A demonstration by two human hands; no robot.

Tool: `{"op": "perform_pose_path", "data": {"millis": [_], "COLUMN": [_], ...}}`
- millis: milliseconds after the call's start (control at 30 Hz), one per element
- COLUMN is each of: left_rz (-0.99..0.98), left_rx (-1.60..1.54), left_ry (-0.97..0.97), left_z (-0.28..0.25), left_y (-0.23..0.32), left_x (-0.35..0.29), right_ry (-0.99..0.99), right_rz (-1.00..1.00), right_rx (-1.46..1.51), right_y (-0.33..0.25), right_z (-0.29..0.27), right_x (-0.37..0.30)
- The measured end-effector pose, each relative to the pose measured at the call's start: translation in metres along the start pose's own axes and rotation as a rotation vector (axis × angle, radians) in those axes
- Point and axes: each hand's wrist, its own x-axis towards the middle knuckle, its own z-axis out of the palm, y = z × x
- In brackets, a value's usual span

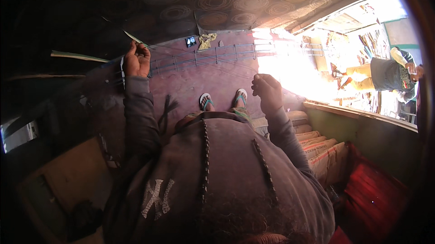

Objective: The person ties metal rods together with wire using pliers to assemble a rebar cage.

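My left hand [137,61] is raised on the left, its fingers bent and pinched together. My right hand [268,92] is closed in a pinch farther right and a little nearer. Several thin wire strands [226,71] stretch in loose curves between the two hands. A pale green strip [132,36] shows just beyond my left fingertips; whether they touch it I cannot tell. Beyond my hands, a long ladder-like frame of steel bars [216,55] with crosswise ties lies on the reddish floor [190,85].
A yellow cloth [207,41] and a small dark object with a bright screen [190,41] lie beyond the frame. Stacked sacks [324,151] and red material [374,194] stand at right. Past a low wall [360,116], a person [385,74] is in bright light.
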Motion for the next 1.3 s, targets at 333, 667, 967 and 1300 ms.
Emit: {"op": "perform_pose_path", "data": {"millis": [333,667,967,1300], "left_rz": [-0.023,-0.047,0.053,0.129], "left_rx": [-0.130,-0.307,-0.302,-0.200], "left_ry": [-0.038,-0.317,-0.672,-0.495], "left_z": [-0.024,0.033,0.105,0.123], "left_y": [0.020,0.059,0.091,0.102], "left_x": [0.024,0.002,-0.036,0.003], "right_ry": [-0.655,-0.503,-0.341,-0.506], "right_rz": [0.216,0.010,-0.304,-0.589], "right_rx": [0.495,-0.044,-0.558,-0.778], "right_y": [-0.039,-0.044,-0.057,-0.097], "right_z": [0.024,0.027,0.050,0.047], "right_x": [-0.037,-0.022,-0.004,0.040]}}
